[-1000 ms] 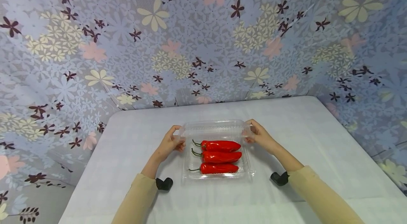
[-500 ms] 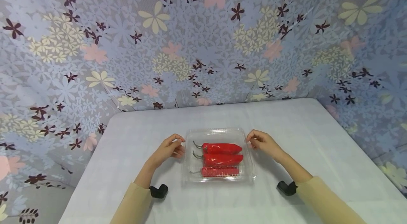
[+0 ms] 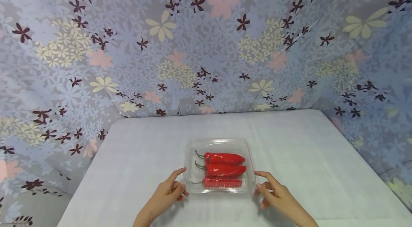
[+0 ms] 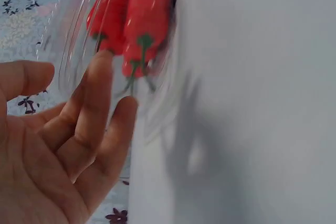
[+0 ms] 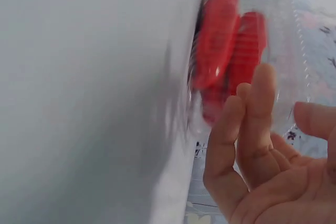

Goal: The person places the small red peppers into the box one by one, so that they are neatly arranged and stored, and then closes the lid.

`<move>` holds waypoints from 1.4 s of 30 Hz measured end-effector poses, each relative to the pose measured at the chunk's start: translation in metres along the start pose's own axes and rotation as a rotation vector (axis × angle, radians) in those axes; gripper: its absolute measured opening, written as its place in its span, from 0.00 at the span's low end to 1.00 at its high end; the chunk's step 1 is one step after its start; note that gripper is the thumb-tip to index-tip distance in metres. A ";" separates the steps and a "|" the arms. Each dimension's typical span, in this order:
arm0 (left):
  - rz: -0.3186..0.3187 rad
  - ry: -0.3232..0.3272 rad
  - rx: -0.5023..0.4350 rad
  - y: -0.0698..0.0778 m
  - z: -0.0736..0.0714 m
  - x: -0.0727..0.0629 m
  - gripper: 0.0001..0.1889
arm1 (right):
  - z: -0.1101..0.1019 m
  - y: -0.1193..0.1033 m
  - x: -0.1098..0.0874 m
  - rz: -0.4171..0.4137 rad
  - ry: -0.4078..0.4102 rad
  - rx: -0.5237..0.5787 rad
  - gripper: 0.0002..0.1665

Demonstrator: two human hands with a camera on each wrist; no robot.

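A clear plastic clamshell box (image 3: 220,142) lies on the table with its lid down. Whether the lid is latched cannot be told. Three red peppers with green stems are inside: a far one (image 3: 225,158), a middle one (image 3: 226,169) and a near one (image 3: 222,183) seen through the lid's ribbed strip. Beside the box's near left corner is my left hand (image 3: 165,194), index finger extended to its left side. My right hand (image 3: 278,198) mirrors it at the right side. Both wrist views show loosely bent fingers, the left hand (image 4: 68,145) and right hand (image 5: 262,156) gripping nothing.
A white cloth covers the table (image 3: 305,148) on all sides of the box. Behind the table's far edge hangs a floral-patterned backdrop (image 3: 209,58), which also continues along both sides.
The raised lid has come down over the peppers. Both hands have let go of it and moved toward the box's near corners. The head view has tilted up slightly.
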State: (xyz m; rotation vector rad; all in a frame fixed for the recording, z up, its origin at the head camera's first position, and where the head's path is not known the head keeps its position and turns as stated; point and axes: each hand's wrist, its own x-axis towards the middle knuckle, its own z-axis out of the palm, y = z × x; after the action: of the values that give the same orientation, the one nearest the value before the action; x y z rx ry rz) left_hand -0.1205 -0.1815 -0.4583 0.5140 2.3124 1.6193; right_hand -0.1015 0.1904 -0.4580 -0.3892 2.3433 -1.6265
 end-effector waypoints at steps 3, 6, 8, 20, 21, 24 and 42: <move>-0.044 0.073 -0.045 -0.004 0.016 -0.003 0.29 | 0.013 0.002 -0.004 0.050 0.061 0.080 0.29; -0.090 0.167 -0.099 -0.007 0.029 -0.002 0.29 | 0.023 0.001 0.000 0.116 0.140 0.181 0.27; -0.099 0.231 -0.133 -0.007 0.036 -0.001 0.29 | 0.029 0.000 0.004 0.145 0.192 0.235 0.25; -0.068 0.465 -0.309 -0.006 0.054 0.013 0.26 | 0.035 0.006 0.015 0.098 0.321 0.410 0.24; -0.058 0.473 -0.324 -0.007 0.055 0.013 0.26 | 0.035 0.007 0.015 0.082 0.319 0.419 0.24; -0.048 0.490 -0.353 -0.008 0.059 0.014 0.26 | 0.033 0.009 0.013 0.026 0.300 0.444 0.24; -0.036 0.635 -0.416 -0.011 0.074 0.006 0.26 | 0.038 0.016 0.006 -0.064 0.256 0.508 0.20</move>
State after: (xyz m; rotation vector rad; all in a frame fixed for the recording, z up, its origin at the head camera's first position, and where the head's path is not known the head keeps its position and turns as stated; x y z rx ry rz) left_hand -0.0971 -0.1201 -0.4936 -0.1652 2.2236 2.4238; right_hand -0.0943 0.1612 -0.4864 -0.1547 1.9803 -2.3311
